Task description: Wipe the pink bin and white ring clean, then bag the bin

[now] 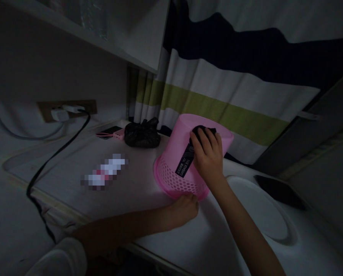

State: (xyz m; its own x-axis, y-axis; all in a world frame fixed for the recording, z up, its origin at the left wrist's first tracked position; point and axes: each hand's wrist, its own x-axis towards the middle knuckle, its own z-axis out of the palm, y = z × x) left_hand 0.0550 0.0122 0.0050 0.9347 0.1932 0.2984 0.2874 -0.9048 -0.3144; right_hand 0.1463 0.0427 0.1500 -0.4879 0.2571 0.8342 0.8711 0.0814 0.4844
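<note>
A pink garbage bin (171,147) with a honeycomb of holes around its lower part stands tilted on the white tabletop, a black label (184,161) on its side. My right hand (207,157) is curled over a dark wad, which looks like a black cloth (201,131), and presses it against the bin near its upper end. At the bin's lower rim, my left hand (184,209) is closed on the pink edge; its fingertips are partly hidden.
A tied black plastic bag (142,134) lies behind the bin, beside a pink object with a strap (118,133) and a dark flat device (109,132). A blurred item (105,172) lies left. Right are a round white lid-like disc (257,209) and a dark panel (280,191). A black cable (59,151) hangs left.
</note>
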